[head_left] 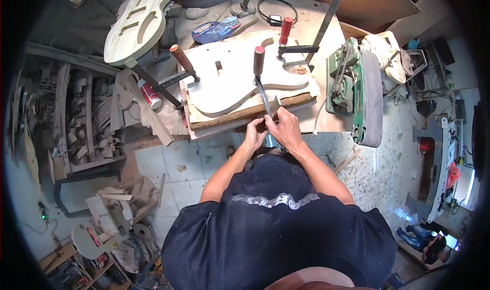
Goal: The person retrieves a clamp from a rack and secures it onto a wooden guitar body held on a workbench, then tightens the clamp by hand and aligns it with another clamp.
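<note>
A pale wooden electric guitar body (240,83) lies flat on a wooden board at the near side of the bench, held down by clamps. The middle clamp (259,60) has a red handle, and its bar reaches toward me over the board's near edge. Just in front of that edge my right hand (286,131) is closed, with a thin grey metal plate (274,106) standing up from its fingers. Close beside it, my left hand (253,134) has its fingers curled in by the right fingertips; what they grip, if anything, is too small to tell.
Red-handled clamps stand at the left (181,57) and back right (286,32). A green belt sander (349,86) sits at the bench's right end. Another guitar body (138,24) is at the far left, above a spray can (149,93). Wood scraps (122,203) lie lower left.
</note>
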### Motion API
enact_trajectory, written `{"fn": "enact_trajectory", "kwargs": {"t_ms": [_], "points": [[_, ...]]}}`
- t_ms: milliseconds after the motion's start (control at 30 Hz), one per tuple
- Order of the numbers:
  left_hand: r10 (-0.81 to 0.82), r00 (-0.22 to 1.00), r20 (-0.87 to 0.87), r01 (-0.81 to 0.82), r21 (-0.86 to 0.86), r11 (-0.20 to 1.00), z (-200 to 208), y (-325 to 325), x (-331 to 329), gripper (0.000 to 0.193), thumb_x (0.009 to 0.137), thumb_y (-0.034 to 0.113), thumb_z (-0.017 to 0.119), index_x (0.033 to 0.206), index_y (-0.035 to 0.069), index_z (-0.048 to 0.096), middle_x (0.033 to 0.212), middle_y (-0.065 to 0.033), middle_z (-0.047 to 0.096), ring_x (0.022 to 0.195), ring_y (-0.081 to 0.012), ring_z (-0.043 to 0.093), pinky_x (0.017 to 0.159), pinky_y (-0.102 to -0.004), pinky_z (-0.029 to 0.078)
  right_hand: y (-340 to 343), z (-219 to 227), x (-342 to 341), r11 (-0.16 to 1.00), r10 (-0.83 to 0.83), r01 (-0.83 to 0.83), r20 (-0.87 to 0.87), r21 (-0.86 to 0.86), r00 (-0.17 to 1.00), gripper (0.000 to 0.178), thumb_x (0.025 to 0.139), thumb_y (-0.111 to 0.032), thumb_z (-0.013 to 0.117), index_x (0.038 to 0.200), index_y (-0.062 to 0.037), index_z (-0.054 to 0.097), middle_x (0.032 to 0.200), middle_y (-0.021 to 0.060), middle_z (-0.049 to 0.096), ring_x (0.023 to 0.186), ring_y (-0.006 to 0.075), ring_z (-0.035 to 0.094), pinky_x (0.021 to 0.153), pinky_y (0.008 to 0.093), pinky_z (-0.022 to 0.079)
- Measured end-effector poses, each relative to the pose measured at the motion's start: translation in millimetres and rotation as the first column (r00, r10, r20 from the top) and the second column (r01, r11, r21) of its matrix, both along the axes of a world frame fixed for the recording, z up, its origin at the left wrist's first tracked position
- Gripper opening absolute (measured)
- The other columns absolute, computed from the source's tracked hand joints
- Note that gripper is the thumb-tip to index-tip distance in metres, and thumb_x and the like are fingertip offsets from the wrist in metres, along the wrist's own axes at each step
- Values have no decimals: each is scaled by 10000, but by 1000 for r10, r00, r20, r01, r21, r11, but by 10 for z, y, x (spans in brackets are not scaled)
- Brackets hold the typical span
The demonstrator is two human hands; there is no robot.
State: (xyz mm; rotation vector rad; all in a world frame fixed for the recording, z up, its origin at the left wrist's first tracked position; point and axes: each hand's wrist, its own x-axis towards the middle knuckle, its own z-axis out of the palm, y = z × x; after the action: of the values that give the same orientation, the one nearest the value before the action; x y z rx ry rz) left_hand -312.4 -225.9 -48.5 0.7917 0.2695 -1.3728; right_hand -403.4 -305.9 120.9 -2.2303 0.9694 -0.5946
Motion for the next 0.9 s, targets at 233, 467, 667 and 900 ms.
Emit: {"fn": "enact_trajectory", "kwargs": {"t_ms": [233, 467, 667, 900], "points": [[43, 999, -5, -42, 147, 988, -27, -36, 2, 278, 919, 301, 551, 1049, 72, 640, 1056, -86, 636, 984, -213, 571, 917, -382, 471, -660, 538, -154, 784, 533, -456, -78, 421, 843, 401, 883, -381, 723, 1057, -19, 711, 853, 128, 712, 769, 196, 659, 716, 332, 519], [51, 997, 49, -57, 122, 991, -156, -42, -15, 362, 922, 314, 536, 1159, 44, 581, 1170, -130, 590, 1056, -246, 558, 941, -399, 462, -1373, 689, 503, 808, 337, -476, 390, 348, 857, 660, 879, -122, 689, 1479, -76, 419, 1373, 164, 538, 1278, 255, 539, 1079, 402, 444], [63, 997, 39, -67, 111, 992, -155, -35, -11, 292, 934, 290, 537, 1098, 57, 603, 1152, -107, 615, 1074, -248, 556, 978, -407, 423, -1521, 589, 945, 573, 508, -659, 419, 488, 752, 643, 932, -78, 632, 1513, -65, 357, 1371, 173, 552, 1246, 236, 559, 1056, 375, 444], [105, 994, 29, -108, 122, 987, -142, -51, -39, 289, 930, 261, 541, 1080, 36, 640, 1072, -117, 645, 1017, -240, 580, 932, -405, 461, -1565, 415, 987, 668, 461, -619, 423, 413, 780, 411, 930, -11, 607, 1328, 29, 511, 1139, 115, 655, 1045, 186, 633, 962, 341, 490]]}}
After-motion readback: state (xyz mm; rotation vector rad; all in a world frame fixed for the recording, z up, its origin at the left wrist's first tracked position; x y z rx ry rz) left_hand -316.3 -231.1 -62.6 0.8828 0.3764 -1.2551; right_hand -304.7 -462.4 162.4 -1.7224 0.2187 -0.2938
